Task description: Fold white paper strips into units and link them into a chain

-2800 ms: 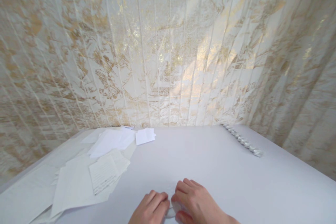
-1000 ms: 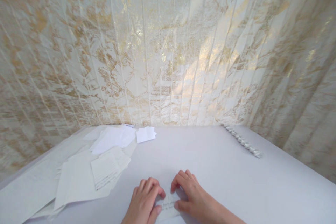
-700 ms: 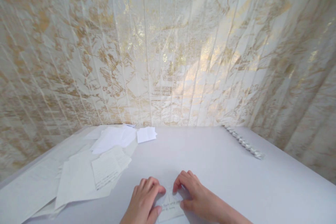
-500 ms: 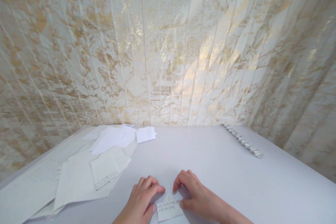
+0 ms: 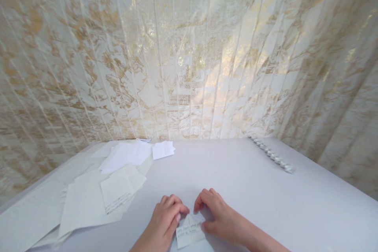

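Observation:
A small folded piece of paper (image 5: 189, 237) with lines of handwriting lies on the table at the bottom middle, its upper part creased into a point. My left hand (image 5: 165, 220) is at its left side, fingers curled, with the index fingertip at the paper's peak and the thumb near its upper left edge. On the other side, my right hand (image 5: 220, 218) has its thumb pressed on the right edge and its bent fingers by the upper right flap. Part of that right flap is hidden by the fingers.
Loose white sheets (image 5: 85, 201) overlap on the left side, with a stack of small lined papers (image 5: 116, 192) on top. A small white paper pile (image 5: 163, 150) sits at the back. A braided folded-paper strip (image 5: 273, 156) lies back right. Patterned curtains (image 5: 189, 55) hang behind the table.
My left hand has shifted slightly right and its thumb has moved up, closer to the index finger, at the paper's peak. The right hand stays nearly in place.

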`<state>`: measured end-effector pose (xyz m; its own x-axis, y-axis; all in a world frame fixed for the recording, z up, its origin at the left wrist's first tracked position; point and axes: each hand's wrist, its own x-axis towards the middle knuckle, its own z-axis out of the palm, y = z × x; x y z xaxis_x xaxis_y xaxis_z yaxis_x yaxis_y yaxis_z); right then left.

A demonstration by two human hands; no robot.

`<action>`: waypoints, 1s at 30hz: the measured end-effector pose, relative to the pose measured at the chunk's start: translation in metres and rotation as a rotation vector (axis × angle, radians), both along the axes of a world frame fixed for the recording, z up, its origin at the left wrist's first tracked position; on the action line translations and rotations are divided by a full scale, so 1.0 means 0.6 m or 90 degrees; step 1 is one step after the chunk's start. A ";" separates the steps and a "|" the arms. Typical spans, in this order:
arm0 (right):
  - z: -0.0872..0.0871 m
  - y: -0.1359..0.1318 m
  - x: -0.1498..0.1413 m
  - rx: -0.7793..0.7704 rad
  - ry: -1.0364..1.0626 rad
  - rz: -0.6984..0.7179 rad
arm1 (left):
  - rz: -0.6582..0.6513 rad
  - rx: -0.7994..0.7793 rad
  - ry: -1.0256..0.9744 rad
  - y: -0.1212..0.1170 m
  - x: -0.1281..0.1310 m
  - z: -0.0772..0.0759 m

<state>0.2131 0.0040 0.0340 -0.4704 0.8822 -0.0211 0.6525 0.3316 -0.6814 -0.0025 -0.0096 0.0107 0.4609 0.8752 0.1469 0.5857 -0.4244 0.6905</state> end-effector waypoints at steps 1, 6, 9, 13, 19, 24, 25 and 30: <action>0.000 0.000 0.000 0.002 0.001 -0.001 | -0.002 -0.008 0.000 -0.001 0.000 0.005; 0.003 -0.002 0.000 -0.001 -0.001 -0.005 | 0.002 -0.046 0.008 -0.008 0.001 0.021; 0.003 -0.002 0.001 -0.001 -0.004 -0.005 | 0.017 -0.076 0.016 -0.011 0.001 0.021; -0.001 -0.002 0.001 0.007 0.004 -0.004 | 0.040 -0.090 0.015 -0.009 0.000 0.016; -0.004 -0.001 0.002 0.010 0.007 -0.011 | 0.039 -0.090 -0.002 -0.007 -0.001 0.014; -0.006 -0.001 0.001 0.010 0.011 -0.010 | 0.051 -0.109 -0.005 -0.006 0.000 0.012; -0.006 -0.001 0.001 0.013 0.013 -0.008 | 0.052 -0.113 -0.007 -0.006 0.000 0.009; -0.005 0.003 0.008 -0.001 0.030 -0.002 | 0.060 -0.106 -0.005 -0.009 0.004 0.000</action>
<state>0.2176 0.0059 0.0310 -0.4681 0.8837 0.0004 0.6203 0.3289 -0.7121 -0.0001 -0.0153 0.0110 0.3747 0.9271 -0.0006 0.6124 -0.2470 0.7509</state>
